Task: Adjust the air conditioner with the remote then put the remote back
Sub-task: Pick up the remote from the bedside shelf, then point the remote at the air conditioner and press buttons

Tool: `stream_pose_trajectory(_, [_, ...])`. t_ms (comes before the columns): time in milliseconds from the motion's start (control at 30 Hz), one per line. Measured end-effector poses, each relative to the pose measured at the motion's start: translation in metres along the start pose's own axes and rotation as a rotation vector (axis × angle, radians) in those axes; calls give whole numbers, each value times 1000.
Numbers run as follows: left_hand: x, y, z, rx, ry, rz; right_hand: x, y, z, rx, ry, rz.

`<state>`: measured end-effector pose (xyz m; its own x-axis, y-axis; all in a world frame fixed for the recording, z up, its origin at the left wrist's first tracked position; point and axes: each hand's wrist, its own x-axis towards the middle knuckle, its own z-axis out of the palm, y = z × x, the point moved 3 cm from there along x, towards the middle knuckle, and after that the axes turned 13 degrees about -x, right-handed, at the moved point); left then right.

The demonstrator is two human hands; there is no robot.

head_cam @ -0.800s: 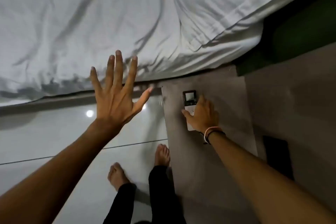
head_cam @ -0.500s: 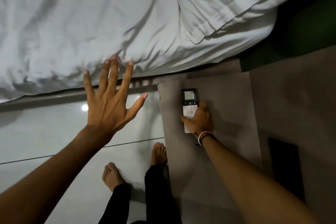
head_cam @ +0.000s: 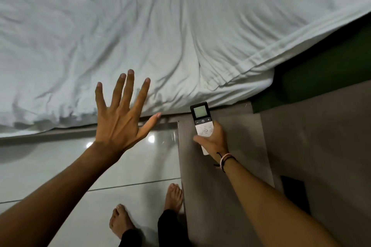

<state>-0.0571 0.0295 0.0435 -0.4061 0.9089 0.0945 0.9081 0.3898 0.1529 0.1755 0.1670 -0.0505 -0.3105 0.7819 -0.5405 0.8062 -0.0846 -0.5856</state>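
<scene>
White remote pinched by right hand, screen up for reading | grey nightstand beneath | left hand spread, empty, likely balancing

Dim, cool light; two glare spots on glossy floor near center. Wide-angle bending at edges; deep shadow toward 3 o'clock.

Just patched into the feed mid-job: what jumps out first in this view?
The left hand hangs spread wide and empty at centre, over the tiled floor. Right of it, the right hand grips a white remote above the grey side table. A rumpled white bed sheet fills the top.
</scene>
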Motion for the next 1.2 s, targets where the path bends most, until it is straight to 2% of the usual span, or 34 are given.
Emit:
stream_pose_trajectory(200, [23, -9, -109, 28, 155, -33, -28, -123, -52, 91, 26, -205])
stream_pose_trajectory(467, [22, -56, -290, 102, 437, -133, -117, -330, -116, 427, -165, -503])
stream_pose_trajectory(733, [-16, -112, -467, 220, 626, -261, -231, -510, -158, 431, -211, -764])
stream_pose_trajectory(967, [-60, -148, -614, 272, 769, -364, -331, -619, -178, 363, -210, -910])
stream_pose_trajectory(1200, [-95, -162, -701, 315, 822, -430, -415, -692, -185, 362, -227, -989])
